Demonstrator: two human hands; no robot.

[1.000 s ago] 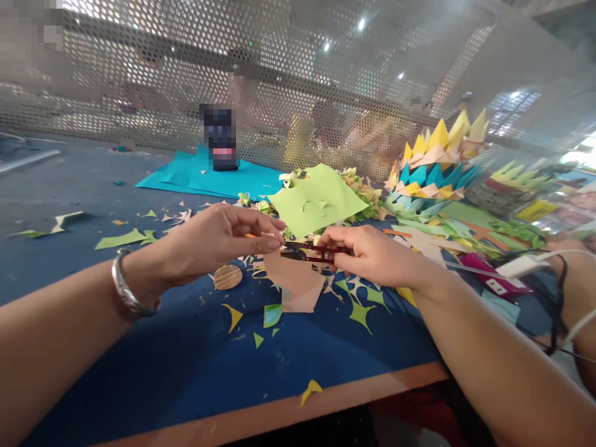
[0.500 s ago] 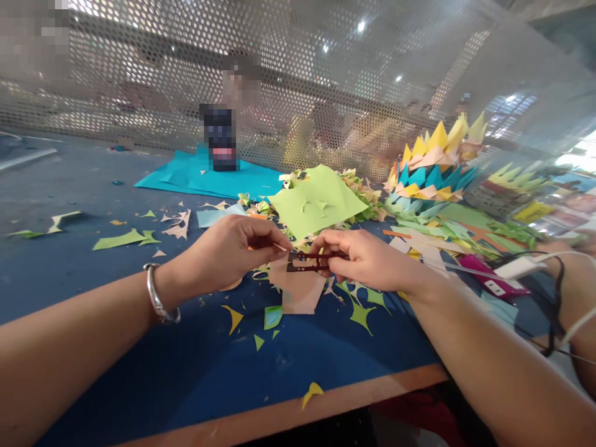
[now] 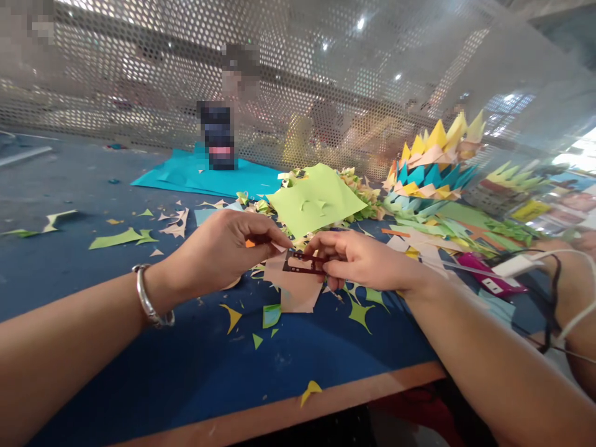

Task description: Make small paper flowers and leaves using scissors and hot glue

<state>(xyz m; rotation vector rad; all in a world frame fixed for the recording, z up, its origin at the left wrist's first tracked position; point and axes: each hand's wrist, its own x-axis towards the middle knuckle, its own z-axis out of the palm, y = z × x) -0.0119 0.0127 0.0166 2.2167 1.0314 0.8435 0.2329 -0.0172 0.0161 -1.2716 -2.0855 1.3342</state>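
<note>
Left hand [image 3: 228,248]: fingers pinched shut on the edge of a pale pink paper piece [image 3: 293,288], just above the blue table [image 3: 139,366].
Right hand [image 3: 358,257]: closed on a small dark red cutter [image 3: 302,262], its tip at the paper.
Surroundings: green sheet [image 3: 316,198] behind; folded paper stack [image 3: 433,167] far right; scraps around.
</note>
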